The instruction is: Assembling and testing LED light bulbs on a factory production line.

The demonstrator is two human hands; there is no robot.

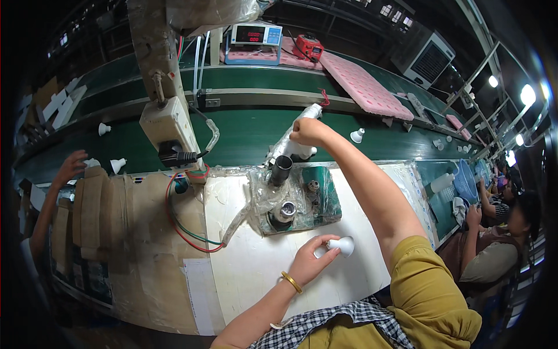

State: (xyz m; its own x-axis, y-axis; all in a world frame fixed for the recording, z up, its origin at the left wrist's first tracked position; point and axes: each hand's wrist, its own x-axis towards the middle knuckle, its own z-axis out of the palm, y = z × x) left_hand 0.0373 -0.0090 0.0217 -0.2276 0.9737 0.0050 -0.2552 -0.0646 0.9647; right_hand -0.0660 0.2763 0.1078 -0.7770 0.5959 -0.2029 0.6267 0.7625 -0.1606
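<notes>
My left hand (311, 256) is closed around a white, cup-shaped lamp bulb (344, 246), held low over the pale work surface. A gold bangle circles that wrist. Stretched out over the front of the green belt, my right hand (308, 131) is curled into a fist at a long white plastic-wrapped handle (285, 145); the fingers' inner side is hidden. Between my hands stands a plastic-wrapped green test fixture (322, 198) with a black upright tube (281, 170) and a metal-topped socket (284, 213).
Red and green wires (189, 238) loop left of the fixture. A post with a socket box (171, 131) rises behind. White bulbs (357, 135) lie on the green belt (244, 125). A meter (254, 38) stands on the upper shelf. Other people's hands (71, 167) are at both sides.
</notes>
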